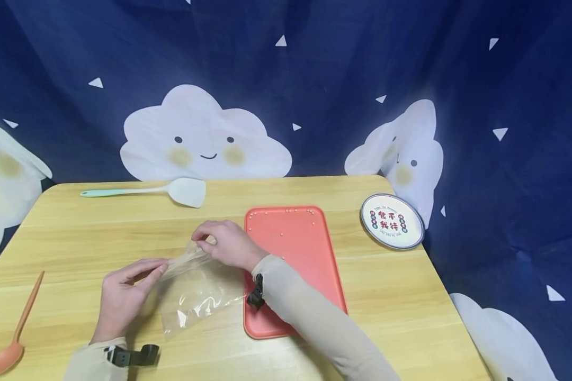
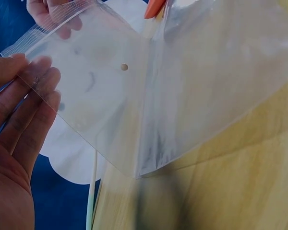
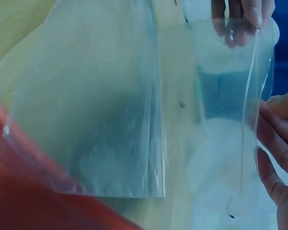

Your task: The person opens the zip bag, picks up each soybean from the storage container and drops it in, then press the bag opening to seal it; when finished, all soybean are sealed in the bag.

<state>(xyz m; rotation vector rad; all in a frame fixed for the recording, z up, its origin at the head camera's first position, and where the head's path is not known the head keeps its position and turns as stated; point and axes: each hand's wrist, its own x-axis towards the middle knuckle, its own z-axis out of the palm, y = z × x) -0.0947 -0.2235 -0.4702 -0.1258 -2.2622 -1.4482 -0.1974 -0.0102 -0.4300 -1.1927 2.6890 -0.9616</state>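
A clear zip bag (image 1: 202, 296) hangs between both hands over the table, its zip edge uppermost and its lower right part overlapping the red tray (image 1: 300, 243) in the head view. My left hand (image 1: 124, 291) pinches one end of the zip edge between thumb and fingers. At the other end, my right hand (image 1: 229, 243) holds the same edge with its fingertips. In the left wrist view a crease runs down the bag (image 2: 206, 72), and a small round brown spot shows beside it. The right wrist view has the zip strip running between the two hands.
Several small pale beads (image 1: 281, 234) lie scattered on the tray. A white spatula (image 1: 187, 191) with a mint handle lies along the back edge. An orange spoon (image 1: 7, 357) is at the left front, and a round white plate (image 1: 414, 225) with red characters stands back right.
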